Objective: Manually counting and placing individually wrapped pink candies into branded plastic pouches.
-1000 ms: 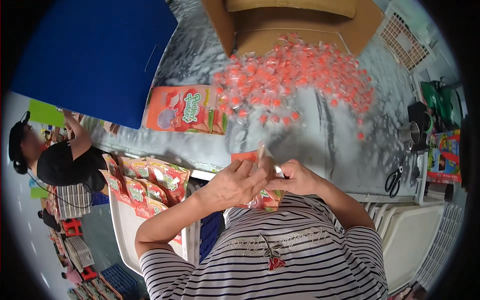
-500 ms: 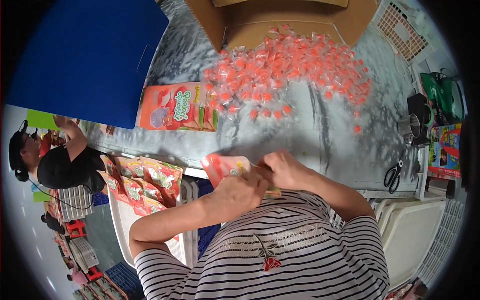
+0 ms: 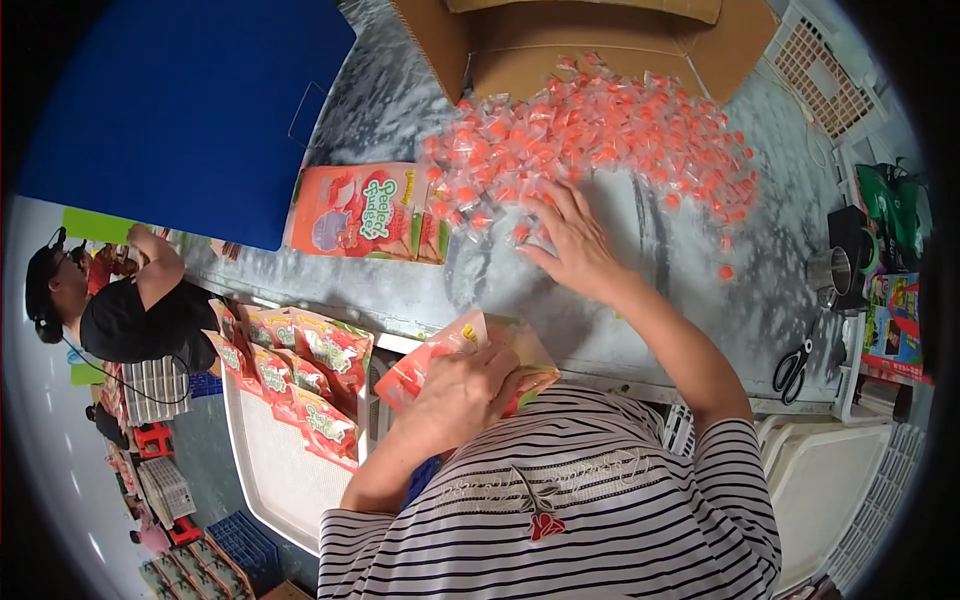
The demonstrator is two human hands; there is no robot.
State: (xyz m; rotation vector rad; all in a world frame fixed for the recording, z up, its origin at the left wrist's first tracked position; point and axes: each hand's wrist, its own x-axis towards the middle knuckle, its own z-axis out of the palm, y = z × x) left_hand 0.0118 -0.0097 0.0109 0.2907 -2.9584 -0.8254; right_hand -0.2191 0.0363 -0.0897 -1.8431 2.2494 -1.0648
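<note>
Close to my body, my left hand grips a red and pink candy pouch. The pouch's mouth, facing right, looks spread apart. Farther out, my right hand reaches over the table with its fingers spread, the tips at the near edge of a heap of red candies in clear wrappers. Nothing is visibly held in it, though some candies lie partly under the fingertips. Left of the heap, a stack of flat pouches lies on the table.
Filled pouches stand in a white tray at my left. An open cardboard box is behind the candies, with a blue panel at upper left. Black-handled scissors and a metal cup lie right. Another person works far left.
My right hand has left the pouch and moved forward to the candies, its fingers spreading. My left hand keeps the pouch, which is now turned and wider at its mouth.
</note>
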